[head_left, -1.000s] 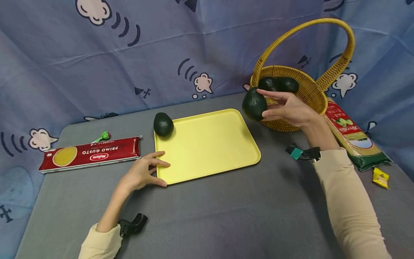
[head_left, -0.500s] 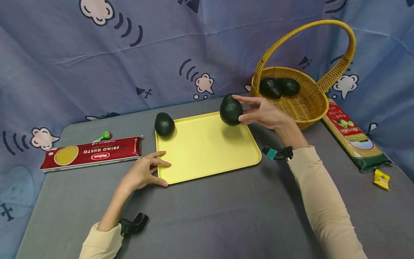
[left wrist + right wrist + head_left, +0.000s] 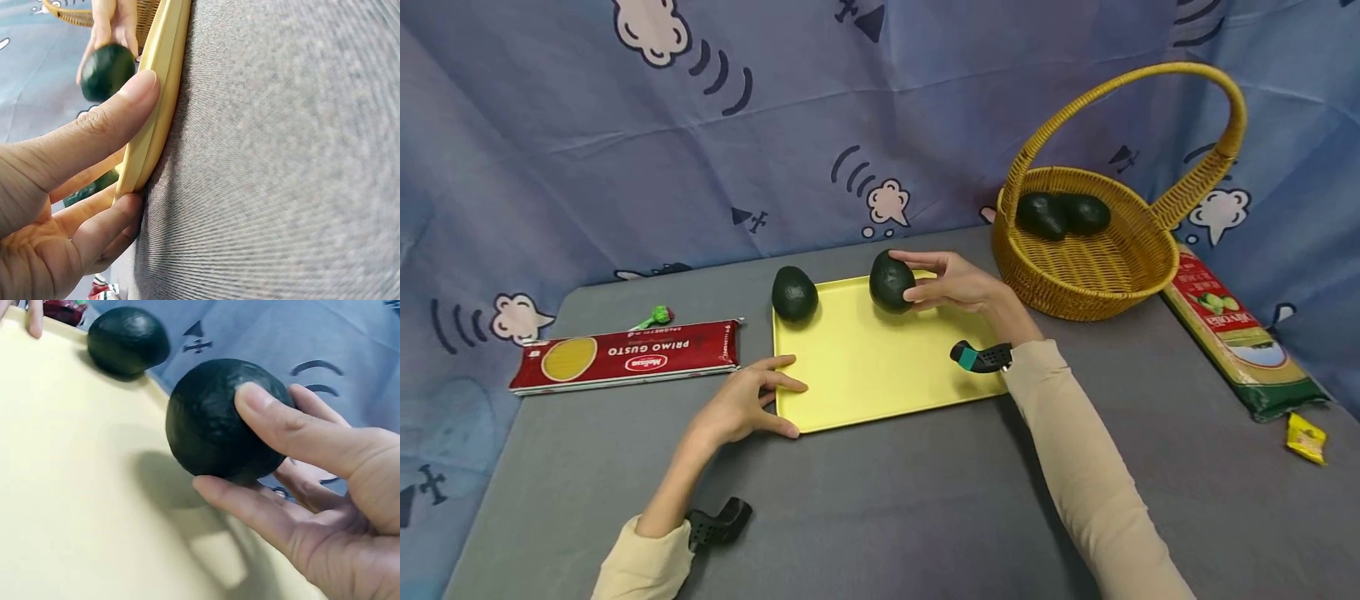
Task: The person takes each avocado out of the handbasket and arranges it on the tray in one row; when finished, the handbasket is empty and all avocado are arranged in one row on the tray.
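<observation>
My right hand [image 3: 958, 283] grips a dark green avocado [image 3: 891, 282] between thumb and fingers. In the right wrist view that avocado [image 3: 219, 419] hangs just above the yellow tray [image 3: 880, 367], its shadow falling on the tray. A second avocado [image 3: 794, 294] rests at the tray's far left corner. At the near left corner my left hand [image 3: 741, 404] holds the tray, thumb on the front rim and fingers on the left rim. The left wrist view shows this thumb [image 3: 119, 112] pressed against the rim. Two avocados [image 3: 1084, 214] lie in the wicker basket [image 3: 1086, 300].
A red spaghetti pack [image 3: 632, 357] lies left of the tray, with a green-wrapped lollipop [image 3: 658, 316] behind it. Right of the basket are a red, yellow and green bag [image 3: 1247, 333] and a small yellow packet [image 3: 1306, 438]. A patterned blue cloth [image 3: 805, 125] hangs behind the table.
My right hand has carried the avocado left and down from beside the basket to over the tray's back part. My left hand keeps its hold on the tray corner. The view has shifted slightly.
</observation>
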Motion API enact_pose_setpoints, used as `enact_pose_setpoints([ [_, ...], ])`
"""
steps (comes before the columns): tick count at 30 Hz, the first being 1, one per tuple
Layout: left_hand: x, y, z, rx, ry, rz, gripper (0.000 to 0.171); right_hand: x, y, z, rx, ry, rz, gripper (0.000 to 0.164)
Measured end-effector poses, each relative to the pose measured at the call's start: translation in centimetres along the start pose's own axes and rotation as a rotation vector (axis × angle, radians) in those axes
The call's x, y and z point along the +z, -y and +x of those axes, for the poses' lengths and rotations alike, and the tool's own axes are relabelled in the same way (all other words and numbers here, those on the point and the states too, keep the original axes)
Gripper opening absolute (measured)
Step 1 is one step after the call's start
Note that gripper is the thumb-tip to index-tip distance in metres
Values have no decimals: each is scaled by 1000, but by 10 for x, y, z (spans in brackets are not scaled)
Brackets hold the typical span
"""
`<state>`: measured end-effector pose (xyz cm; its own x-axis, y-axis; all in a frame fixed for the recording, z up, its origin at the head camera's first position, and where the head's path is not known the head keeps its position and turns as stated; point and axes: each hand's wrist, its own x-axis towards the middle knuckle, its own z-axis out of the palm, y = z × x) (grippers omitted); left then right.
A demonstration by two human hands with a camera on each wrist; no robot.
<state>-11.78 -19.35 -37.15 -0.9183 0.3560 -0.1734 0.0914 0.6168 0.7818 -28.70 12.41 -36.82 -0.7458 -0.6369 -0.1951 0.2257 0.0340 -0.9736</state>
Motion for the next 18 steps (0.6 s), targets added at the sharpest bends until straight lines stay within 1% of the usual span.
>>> enact_pose_setpoints([
  [5,2,0,0,-7,-2,7,49,16,-4,20,40,-29,-29,69],
  [9,3,0,1,-4,-4,17,49,29,-5,34,59,-76,-74,70],
  [13,2,0,2,6,-7,14,49,39,-4,46,35,-124,-187,69],
  [15,1,1,2,3,-9,13,49,44,-3,50,24,-134,-230,68],
  [18,0,2,3,-6,-7,11,49,53,-4,56,16,-124,-234,68],
])
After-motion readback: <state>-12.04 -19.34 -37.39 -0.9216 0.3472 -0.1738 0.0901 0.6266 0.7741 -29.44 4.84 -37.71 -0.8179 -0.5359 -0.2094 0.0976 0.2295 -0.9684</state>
